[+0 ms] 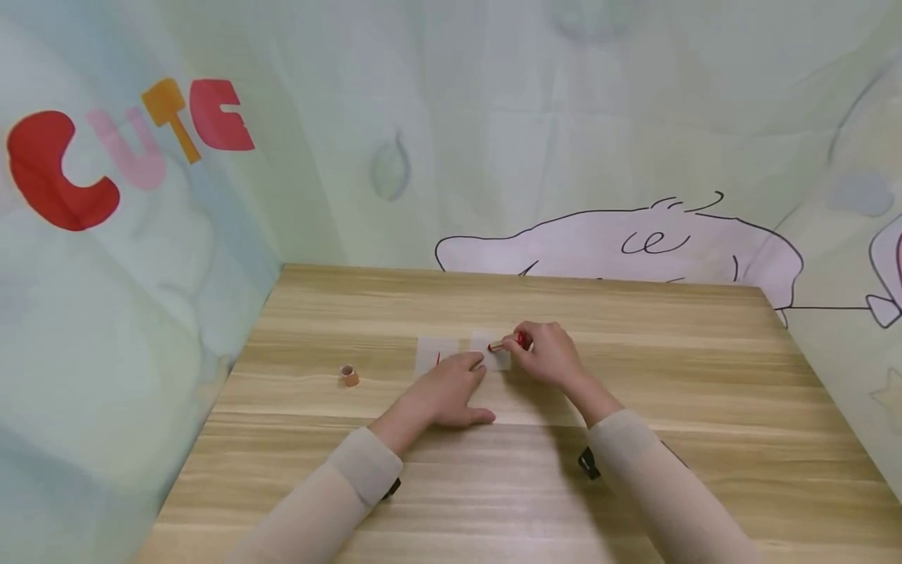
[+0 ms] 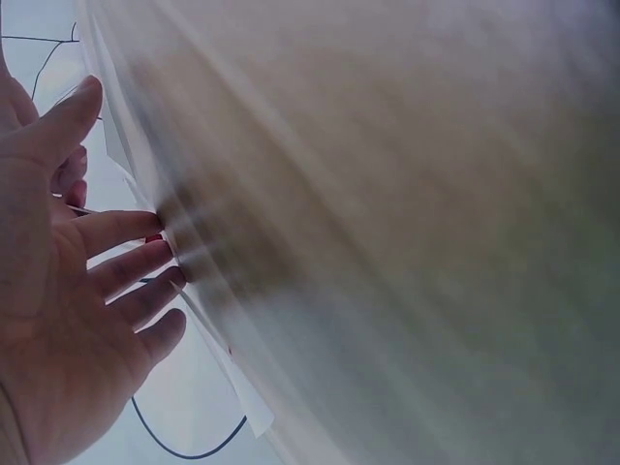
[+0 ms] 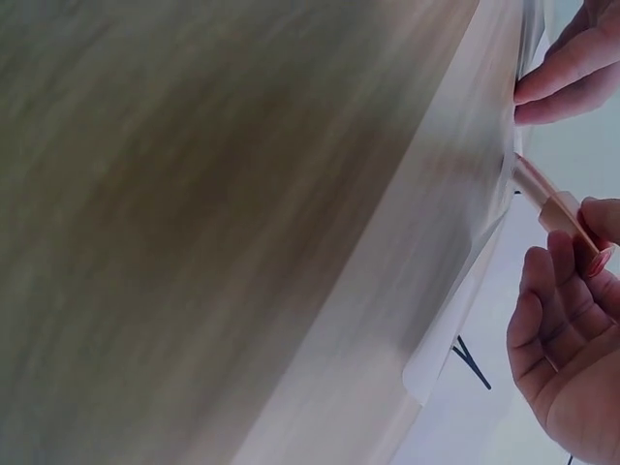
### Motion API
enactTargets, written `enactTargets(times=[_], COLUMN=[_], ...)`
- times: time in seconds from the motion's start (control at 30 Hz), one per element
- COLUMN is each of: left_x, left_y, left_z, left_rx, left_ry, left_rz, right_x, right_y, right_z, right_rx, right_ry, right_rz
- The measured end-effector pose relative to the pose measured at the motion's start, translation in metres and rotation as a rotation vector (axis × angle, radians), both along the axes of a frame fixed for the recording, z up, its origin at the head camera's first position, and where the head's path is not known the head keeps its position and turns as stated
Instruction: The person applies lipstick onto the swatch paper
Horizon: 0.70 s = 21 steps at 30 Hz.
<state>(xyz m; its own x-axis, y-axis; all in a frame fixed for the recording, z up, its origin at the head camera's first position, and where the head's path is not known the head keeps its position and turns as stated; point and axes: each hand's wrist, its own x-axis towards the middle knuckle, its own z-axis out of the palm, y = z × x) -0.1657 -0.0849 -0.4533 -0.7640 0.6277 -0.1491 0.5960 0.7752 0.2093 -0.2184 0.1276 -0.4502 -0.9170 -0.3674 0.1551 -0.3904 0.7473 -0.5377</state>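
My right hand (image 1: 552, 354) pinches a lipstick (image 1: 503, 343) between thumb and fingers, its red tip touching the right-hand white paper (image 1: 502, 361). In the right wrist view the lipstick's rose-gold tube (image 3: 559, 210) slants down to the sheet, with my right hand (image 3: 581, 373) around its red base. With fingers extended, my left hand (image 1: 451, 392) rests on the papers, fingertips beside the lipstick tip. The left-hand white paper (image 1: 427, 354) carries a red stroke and is partly covered by that hand. The left wrist view shows the left hand's fingers (image 2: 131, 266) spread and fairly straight.
A small rose-gold cap (image 1: 349, 376) stands left of the papers on the wood-grain table (image 1: 317, 470). A printed fabric backdrop (image 1: 338, 157) rises behind the table and along its sides.
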Motion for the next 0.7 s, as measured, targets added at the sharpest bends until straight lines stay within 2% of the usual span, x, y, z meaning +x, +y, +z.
enactTargets(times=[0.33,0.5,0.6,0.7], left_x=[0.0011,-0.0004,-0.0018,-0.0033], left_y=[0.0005,0.0002,-0.0005,-0.0009], left_z=[-0.0023,-0.005,-0.0055,-0.0048], left_rx=[-0.008,-0.013,-0.011,-0.005], left_ry=[-0.029,-0.013,-0.008,-0.001], left_rz=[0.009,0.003,0.003,-0.002], right_x=[0.004,0.0055,0.0047,0.0042], right_y=[0.0047,0.0048,0.0052,0.0066], right_z=[0.0012,0.0032,0.0027,0.0044], right_rx=[0.029,0.03,0.019,-0.035], right_ry=[-0.028,-0.024,-0.032,-0.056], right_rz=[0.077,0.117,0.116,0.074])
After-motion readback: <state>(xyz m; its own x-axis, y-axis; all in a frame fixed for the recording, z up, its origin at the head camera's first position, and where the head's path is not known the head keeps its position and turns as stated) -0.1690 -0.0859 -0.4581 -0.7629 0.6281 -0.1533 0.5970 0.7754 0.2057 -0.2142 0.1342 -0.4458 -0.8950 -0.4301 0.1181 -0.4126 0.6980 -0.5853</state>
